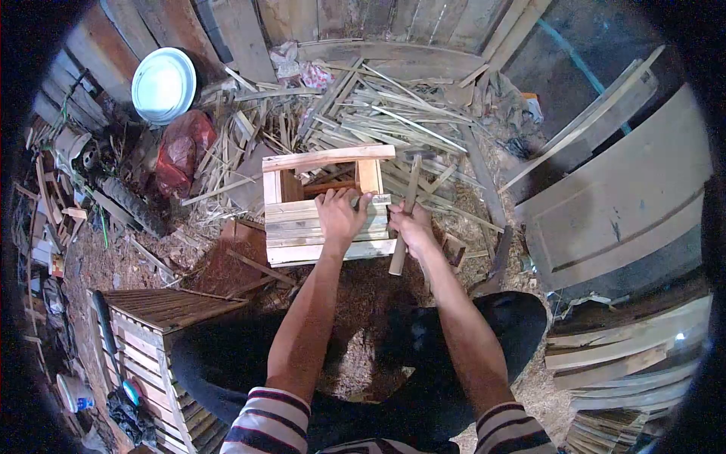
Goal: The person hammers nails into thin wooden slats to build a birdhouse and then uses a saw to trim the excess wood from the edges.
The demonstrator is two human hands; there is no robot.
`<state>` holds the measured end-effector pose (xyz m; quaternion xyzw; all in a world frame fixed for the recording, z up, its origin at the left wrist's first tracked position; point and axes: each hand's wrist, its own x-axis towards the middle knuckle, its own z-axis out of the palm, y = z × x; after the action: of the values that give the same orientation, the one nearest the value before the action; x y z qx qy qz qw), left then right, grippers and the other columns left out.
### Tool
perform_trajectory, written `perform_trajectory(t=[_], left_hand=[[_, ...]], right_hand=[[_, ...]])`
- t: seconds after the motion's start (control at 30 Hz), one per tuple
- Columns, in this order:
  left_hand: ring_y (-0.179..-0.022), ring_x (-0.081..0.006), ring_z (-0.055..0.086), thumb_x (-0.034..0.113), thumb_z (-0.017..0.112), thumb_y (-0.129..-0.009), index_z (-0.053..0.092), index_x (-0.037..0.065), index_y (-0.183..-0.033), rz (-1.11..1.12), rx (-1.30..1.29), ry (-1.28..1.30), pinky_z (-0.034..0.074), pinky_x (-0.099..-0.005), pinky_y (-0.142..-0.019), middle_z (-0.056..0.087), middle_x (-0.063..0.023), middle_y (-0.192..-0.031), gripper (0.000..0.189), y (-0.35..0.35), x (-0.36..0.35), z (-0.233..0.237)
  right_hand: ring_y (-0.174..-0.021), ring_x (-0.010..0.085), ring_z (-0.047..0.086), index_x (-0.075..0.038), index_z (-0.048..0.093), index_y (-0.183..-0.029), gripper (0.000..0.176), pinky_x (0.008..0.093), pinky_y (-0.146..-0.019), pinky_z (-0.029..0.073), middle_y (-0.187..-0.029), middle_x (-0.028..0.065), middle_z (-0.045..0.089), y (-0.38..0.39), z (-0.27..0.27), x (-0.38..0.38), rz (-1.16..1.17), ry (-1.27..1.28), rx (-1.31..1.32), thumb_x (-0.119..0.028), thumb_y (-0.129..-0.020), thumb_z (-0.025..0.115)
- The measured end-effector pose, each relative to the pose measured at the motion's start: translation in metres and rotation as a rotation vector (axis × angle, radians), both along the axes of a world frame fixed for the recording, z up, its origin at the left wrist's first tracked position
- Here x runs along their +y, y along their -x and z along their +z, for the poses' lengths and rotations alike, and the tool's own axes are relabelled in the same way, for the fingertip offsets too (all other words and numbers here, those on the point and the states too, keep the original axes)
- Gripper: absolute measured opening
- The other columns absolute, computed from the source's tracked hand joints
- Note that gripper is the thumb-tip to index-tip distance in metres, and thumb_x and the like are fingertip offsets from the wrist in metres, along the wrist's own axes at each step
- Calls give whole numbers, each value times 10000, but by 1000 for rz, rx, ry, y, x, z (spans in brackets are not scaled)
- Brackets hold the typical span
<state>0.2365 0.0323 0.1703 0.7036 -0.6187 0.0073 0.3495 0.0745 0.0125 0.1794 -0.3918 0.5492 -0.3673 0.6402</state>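
Observation:
A small slatted wooden box frame [295, 234] stands in front of me, its slats side by side on the near part and an opening at the far part. My left hand [342, 218] lies on the slats, with its fingers bent over the edge of the opening and its thumb near a short dark piece. My right hand [412, 231] is closed around a flat wooden stick [413, 181], held upright in the view just beyond the box's right side. Whether the fingertips of my right hand also touch the box is hard to tell.
Loose wood strips [408, 121] are piled behind the box. A white basin [163, 85] and a red plastic bag [184, 151] are at the back left. At the lower left stands a slatted crate [144, 340]; a large panel [620, 197] leans on the right.

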Motion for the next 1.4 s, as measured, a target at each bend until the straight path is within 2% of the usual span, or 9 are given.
perform_trajectory(t=[0.27, 0.4, 0.5, 0.57, 0.63, 0.7, 0.83, 1.17, 1.4], left_hand=[[-869, -266, 573, 448, 548, -872, 697, 84, -823, 15, -33, -105, 353, -443, -850, 679, -101, -860, 396, -1, -2, 2], [-857, -276, 602, 473, 561, -857, 708, 68, -868, 39, -70, -120, 374, -440, -849, 686, -118, -870, 430, -5, -9, 12], [-882, -287, 627, 499, 577, -858, 702, 66, -1002, -37, -44, -577, 406, -435, -873, 693, -118, -951, 473, -19, -32, 18], [-872, -265, 654, 539, 617, -794, 691, 44, -1054, -328, 446, -982, 433, -380, -896, 685, -193, -969, 564, -43, -68, 10], [-931, -219, 624, 490, 648, -799, 669, 46, -1118, -348, 598, -977, 427, -337, -909, 675, -179, -1041, 547, -43, -77, 18], [-970, -195, 594, 439, 690, -799, 650, 39, -1150, -389, 637, -952, 427, -328, -891, 663, -139, -1088, 534, -41, -89, 6], [-1174, -181, 509, 275, 691, -854, 526, 100, -1323, -528, 825, -1115, 370, -329, -1021, 569, -45, -1294, 527, -41, -107, -19], [-1215, -164, 480, 236, 691, -857, 450, 100, -1381, -517, 932, -1147, 332, -318, -1057, 542, -15, -1334, 592, -42, -106, -14], [-1195, -191, 456, 368, 770, -773, 490, 90, -1338, -488, 802, -1231, 323, -344, -1029, 542, -78, -1304, 689, -41, -101, -1]], right_hand=[[-882, 193, 629, -20, 502, -992, 132, 325, -710, 542, -917, 75, 582, 4, -5, 5, -17, 28, -80, -44, -878, 563], [-1026, 248, 617, -5, 442, -1018, 193, 350, -838, 567, -1010, 102, 568, 6, -10, 6, -47, -69, -138, 40, -863, 548], [-1111, 331, 577, -61, 404, -915, 178, 423, -926, 529, -1088, 225, 582, 6, -6, 6, -40, -35, -85, 79, -876, 507], [-1123, 338, 569, -43, 406, -924, 165, 441, -944, 519, -1085, 238, 578, 4, -9, 4, 2, -36, -91, 91, -875, 491], [-1057, 285, 600, -29, 430, -950, 165, 376, -873, 533, -1017, 192, 587, 0, -8, 4, -23, -33, -68, 77, -855, 512], [-693, 144, 545, -29, 529, -852, 46, 304, -603, 457, -797, 63, 586, -1, -14, 4, -60, 134, 228, -56, -855, 567], [-714, 152, 529, -13, 552, -854, 75, 321, -625, 428, -749, 74, 579, -4, 9, 8, -56, 112, 380, -85, -835, 542], [-736, 196, 573, -1, 544, -905, 133, 353, -651, 450, -789, 109, 610, -6, -8, 6, -108, 162, 327, -83, -800, 550], [-731, 124, 515, -34, 525, -881, 105, 285, -642, 436, -793, 16, 548, -4, -9, 6, -104, 101, 222, 12, -787, 518]])
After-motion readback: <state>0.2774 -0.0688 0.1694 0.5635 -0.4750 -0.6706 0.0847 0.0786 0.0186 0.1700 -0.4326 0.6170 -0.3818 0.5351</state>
